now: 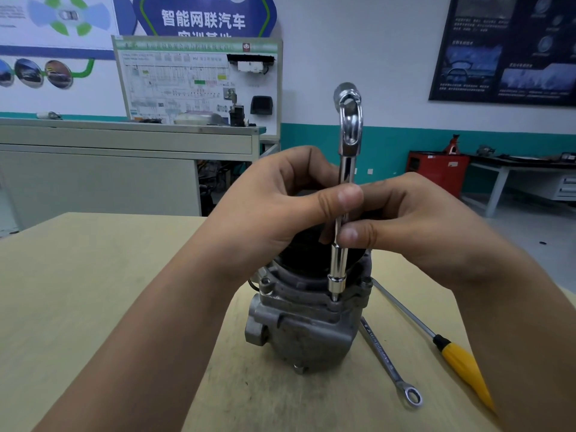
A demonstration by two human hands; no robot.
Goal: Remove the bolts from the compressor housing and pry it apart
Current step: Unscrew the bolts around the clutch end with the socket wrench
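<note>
The compressor housing (307,325) is stood upright at the middle of the bench (93,291). A socket wrench (345,165) is held vertical over it, its socket seated on a bolt (334,297) at about 4 o'clock on the upper flange. Its shaft is pinched by the left hand (280,207) and, just below, by the right hand (414,226). A ring spanner (386,360) and a yellow-handled screwdriver (461,363) are laid at 4 o'clock from the housing.

Centre of frame: dull grey cast-metal compressor housing (307,325), black at its top. Upright above it: mirror-bright chrome socket wrench (338,266). Lower right: chrome ring spanner (386,357); steel-shafted screwdriver (461,366) with yellow handle and black collar. Pale beige wood-grain counter (78,291). Right background: red metal cabinet (436,173); white wall (358,57) with teal lower band.
</note>
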